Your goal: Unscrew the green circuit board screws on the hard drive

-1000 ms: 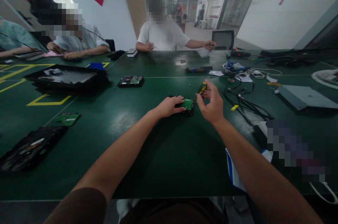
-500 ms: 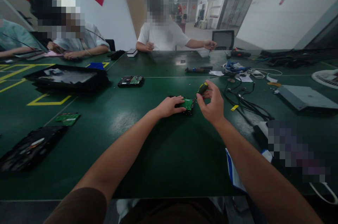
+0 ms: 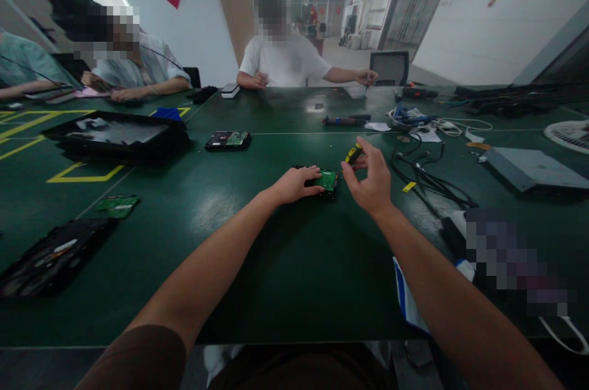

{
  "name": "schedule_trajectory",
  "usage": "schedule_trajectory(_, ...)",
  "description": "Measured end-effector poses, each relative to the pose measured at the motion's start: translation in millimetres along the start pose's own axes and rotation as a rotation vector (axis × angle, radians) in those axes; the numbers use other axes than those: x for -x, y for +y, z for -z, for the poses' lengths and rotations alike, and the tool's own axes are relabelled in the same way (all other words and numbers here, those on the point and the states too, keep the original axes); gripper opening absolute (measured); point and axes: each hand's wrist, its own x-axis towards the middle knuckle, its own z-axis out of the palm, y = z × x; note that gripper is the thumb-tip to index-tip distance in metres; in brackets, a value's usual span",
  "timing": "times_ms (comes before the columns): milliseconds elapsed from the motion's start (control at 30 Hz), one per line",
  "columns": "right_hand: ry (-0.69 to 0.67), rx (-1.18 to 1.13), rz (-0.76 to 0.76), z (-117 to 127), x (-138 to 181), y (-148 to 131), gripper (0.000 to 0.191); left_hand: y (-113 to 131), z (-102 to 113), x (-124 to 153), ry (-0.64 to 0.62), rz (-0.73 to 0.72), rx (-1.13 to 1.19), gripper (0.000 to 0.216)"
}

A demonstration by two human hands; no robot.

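A hard drive (image 3: 328,181) with a green circuit board on top lies flat on the table in front of me. My left hand (image 3: 293,185) grips its left part, fingers over the top and thumb along the near side, hiding that half. Just right of the drive, my right hand (image 3: 370,180) holds a screwdriver (image 3: 353,154) by its yellow and black handle, pinched between thumb and fingers. The handle tilts up to the right. Its tip is too small to make out near the drive's right edge.
Another hard drive (image 3: 228,140) lies farther back, left of a line across the table. Black trays (image 3: 115,138), a loose green circuit board (image 3: 118,206) and a black casing (image 3: 55,255) are on the left. Cables (image 3: 427,175) and a grey metal box (image 3: 536,169) lie right. People sit opposite.
The screwdriver handle has turned slightly in my right hand, showing more yellow. My left hand and the hard drive have stayed in place.
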Motion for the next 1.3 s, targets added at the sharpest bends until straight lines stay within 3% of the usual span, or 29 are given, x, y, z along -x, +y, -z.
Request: schedule_trajectory(1300,-0.001,-0.009,-0.022,-3.6,1.7,-0.1,0.061,2.2,1.8,0.3,0.001,-0.004,-0.005,0.059)
